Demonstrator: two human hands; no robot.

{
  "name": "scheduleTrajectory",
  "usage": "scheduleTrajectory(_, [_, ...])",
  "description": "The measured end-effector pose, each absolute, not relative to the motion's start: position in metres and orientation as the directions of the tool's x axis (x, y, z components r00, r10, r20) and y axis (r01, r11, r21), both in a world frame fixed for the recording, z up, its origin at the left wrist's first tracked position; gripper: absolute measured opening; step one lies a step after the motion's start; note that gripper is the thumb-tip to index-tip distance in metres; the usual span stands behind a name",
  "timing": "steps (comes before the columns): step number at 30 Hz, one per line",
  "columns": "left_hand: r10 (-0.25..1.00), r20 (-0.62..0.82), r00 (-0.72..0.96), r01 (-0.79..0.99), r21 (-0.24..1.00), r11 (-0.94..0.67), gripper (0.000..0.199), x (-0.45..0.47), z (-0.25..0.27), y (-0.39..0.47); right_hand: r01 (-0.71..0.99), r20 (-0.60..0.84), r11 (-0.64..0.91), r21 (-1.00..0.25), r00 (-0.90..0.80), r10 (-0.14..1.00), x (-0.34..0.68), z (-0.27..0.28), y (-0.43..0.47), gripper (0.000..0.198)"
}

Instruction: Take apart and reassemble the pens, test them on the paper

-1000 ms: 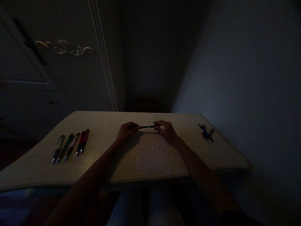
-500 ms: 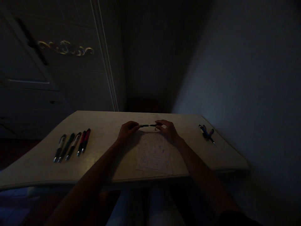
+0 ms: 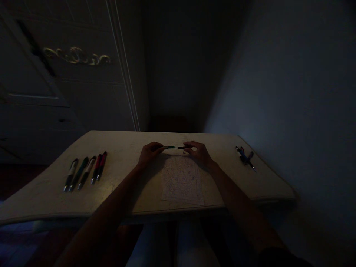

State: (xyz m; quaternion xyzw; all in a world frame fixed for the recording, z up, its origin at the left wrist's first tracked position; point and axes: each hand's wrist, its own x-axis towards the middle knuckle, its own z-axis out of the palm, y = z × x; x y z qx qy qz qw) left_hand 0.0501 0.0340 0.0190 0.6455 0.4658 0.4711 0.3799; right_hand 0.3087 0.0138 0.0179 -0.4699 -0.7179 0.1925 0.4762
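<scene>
My left hand (image 3: 150, 153) pinches the green barrel of a pen (image 3: 170, 147), held level just above the far side of the table. At the pen's other end, my right hand (image 3: 198, 153) has its dark part (image 3: 180, 148) between thumb and fingers. A thin pale section shows between the green and dark parts. Below the hands lies a sheet of paper (image 3: 182, 181) covered in scribbled writing. The dim light hides the finer details of the pen.
Several pens with white, green and red barrels (image 3: 86, 172) lie in a row on the left of the pale table (image 3: 119, 142). On the right, a small pile of blue and dark pens (image 3: 246, 158) rests near the edge. A wall (image 3: 264, 92) borders the right side.
The green barrel has shifted very slightly left with my left hand, and a little more of the pale section shows. My right hand stays in place.
</scene>
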Motion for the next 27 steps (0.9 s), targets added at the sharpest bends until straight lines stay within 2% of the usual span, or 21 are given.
scheduleTrajectory(9, [0.959, 0.248, 0.14, 0.231, 0.933, -0.275, 0.026, 0.0567, 0.0163, 0.0308, 0.482, 0.513, 0.515, -0.709, -0.147, 0.845, 0.3037, 0.0109, 0.016, 0.028])
scheduleTrajectory(27, [0.952, 0.22, 0.214, 0.23, 0.935, -0.268, 0.022, 0.0547, 0.0179, 0.0287, 0.469, 0.462, 0.455, -0.757, -0.109, 0.88, 0.3034, 0.0161, 0.014, 0.027])
